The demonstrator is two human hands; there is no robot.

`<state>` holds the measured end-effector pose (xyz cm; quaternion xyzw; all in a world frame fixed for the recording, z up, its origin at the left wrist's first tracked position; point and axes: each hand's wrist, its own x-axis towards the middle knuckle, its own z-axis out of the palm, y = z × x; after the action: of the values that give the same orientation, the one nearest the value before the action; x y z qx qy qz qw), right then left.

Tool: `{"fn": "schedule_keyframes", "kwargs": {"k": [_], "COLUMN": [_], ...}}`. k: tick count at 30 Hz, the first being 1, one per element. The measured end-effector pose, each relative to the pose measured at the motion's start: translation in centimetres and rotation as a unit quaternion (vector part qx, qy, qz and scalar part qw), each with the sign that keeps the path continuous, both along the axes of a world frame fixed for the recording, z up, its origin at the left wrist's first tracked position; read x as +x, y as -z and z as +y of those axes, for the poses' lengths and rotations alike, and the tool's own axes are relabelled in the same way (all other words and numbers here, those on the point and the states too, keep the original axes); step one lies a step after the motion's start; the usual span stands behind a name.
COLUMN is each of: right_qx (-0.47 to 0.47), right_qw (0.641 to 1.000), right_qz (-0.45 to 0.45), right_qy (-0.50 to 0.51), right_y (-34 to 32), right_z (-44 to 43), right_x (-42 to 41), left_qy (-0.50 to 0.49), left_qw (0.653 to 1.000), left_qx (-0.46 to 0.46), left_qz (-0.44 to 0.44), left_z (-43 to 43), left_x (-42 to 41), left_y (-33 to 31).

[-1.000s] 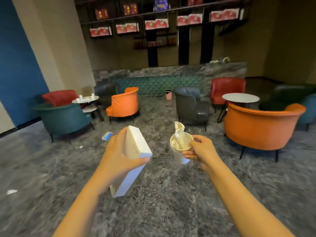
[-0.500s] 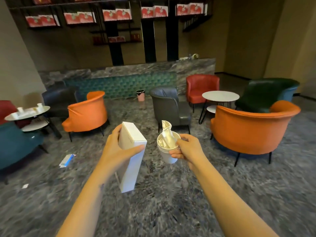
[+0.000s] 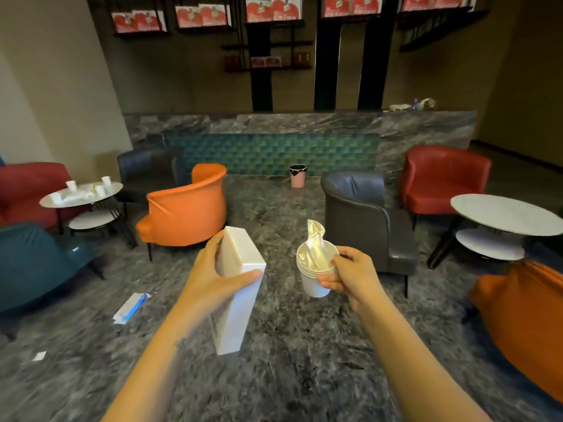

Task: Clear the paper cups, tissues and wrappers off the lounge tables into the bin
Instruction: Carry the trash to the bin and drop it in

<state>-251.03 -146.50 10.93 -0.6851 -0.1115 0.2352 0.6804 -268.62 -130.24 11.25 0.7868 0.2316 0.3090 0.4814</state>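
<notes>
Your left hand (image 3: 213,278) is still wrapped around the upper end of the white box (image 3: 240,300), thumb across its front face. The box hangs tilted over the floor as it did half a second ago. Your right hand (image 3: 350,275) keeps its pinch on the rim of the stack of paper cups (image 3: 313,278), with the crumpled tissue (image 3: 315,239) poking up out of the top cup. Neither grip has changed.

On the floor by your left forearm, the blue-and-white wrapper (image 3: 131,307) now lies closer to you than before. A small white scrap (image 3: 39,356) lies further left.

The orange chair on your right (image 3: 524,330) has slid down to the frame's lower right edge. The round counter on your right (image 3: 505,214) has shifted outward. Ahead, the other orange chair (image 3: 185,208) and the dark grey chair (image 3: 362,214) stand apart. The pink bin (image 3: 298,176) shows in the gap between them, nearer the middle of your view than earlier, at the foot of the marble bar (image 3: 304,123).

The left counter (image 3: 61,202) has come fully into view, with loose cups (image 3: 105,180) and white litter on it.
</notes>
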Motion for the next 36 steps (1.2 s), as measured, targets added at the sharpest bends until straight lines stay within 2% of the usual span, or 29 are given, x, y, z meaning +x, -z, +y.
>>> {"fn": "schedule_keyframes", "kwargs": {"k": [5,13,21,30,36], "right_qx": [-0.004,0.013,0.025,0.01,0.022], "right_qw": [1.0,0.998,0.997,0.998,0.998], "right_qz": [-0.004,-0.006,0.002,0.026,0.025], "right_qy": [0.008,0.055,0.07,0.06,0.045], "right_y": [0.5,-2.3,0.8,-0.1,2.5], "right_z": [12.6,29.5,46.5,69.0,86.3], "right_x": [15.3,40.4,67.4,96.2,115.2], "left_qy": [0.02,0.087,0.107,0.059,0.045], "left_qw": [0.999,0.996,0.994,0.997,0.998], "left_qx": [-0.022,-0.024,-0.031,-0.036,-0.039], "left_qz": [-0.01,0.001,0.003,0.02,0.004], "left_z": [13.2,31.5,48.9,71.1,88.3], "left_x": [16.3,43.7,72.2,98.4,116.1], "left_y": [1.5,-1.5,2.0,-0.6,1.8]}}
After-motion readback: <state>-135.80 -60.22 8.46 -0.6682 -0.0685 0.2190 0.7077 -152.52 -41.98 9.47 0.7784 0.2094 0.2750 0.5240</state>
